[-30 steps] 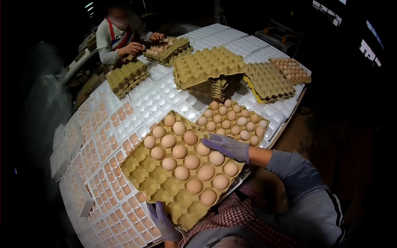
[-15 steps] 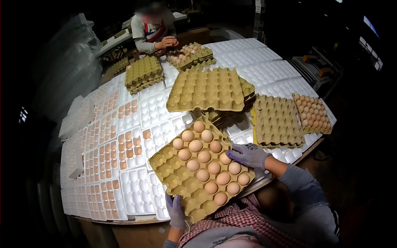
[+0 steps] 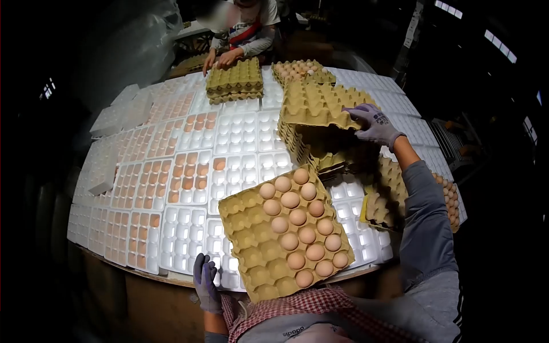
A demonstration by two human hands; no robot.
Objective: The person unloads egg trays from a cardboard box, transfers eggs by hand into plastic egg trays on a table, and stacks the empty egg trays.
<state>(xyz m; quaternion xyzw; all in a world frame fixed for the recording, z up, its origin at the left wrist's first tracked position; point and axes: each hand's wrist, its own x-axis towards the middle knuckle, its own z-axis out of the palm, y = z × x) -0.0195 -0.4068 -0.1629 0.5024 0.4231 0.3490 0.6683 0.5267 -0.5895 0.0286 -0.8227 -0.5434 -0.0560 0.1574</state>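
Note:
A brown pulp tray (image 3: 251, 240) lies at the table's front edge, its right part filled with eggs and its left cups bare. To its left, at the edge, is my left hand (image 3: 207, 286) in a grey-purple glove, fingers up and apart, holding nothing and not touching the tray. My right hand (image 3: 376, 124), gloved too, reaches forward and grips the right edge of an empty pulp tray (image 3: 323, 104). That tray sits tilted over a stack of pulp trays (image 3: 293, 140), with a dark gap below its near edge.
White foam trays (image 3: 234, 134) cover the table, several with eggs at the left. More pulp trays (image 3: 389, 197) and an egg-filled tray (image 3: 449, 197) are at the right. Across the table, a co-worker (image 3: 249, 34) has hands at stacked pulp trays (image 3: 234, 83).
Both hands have let go of the egg tray, which now rests at the table's front. My right hand has moved forward onto the empty tray; my left hand has moved left. The view has shifted.

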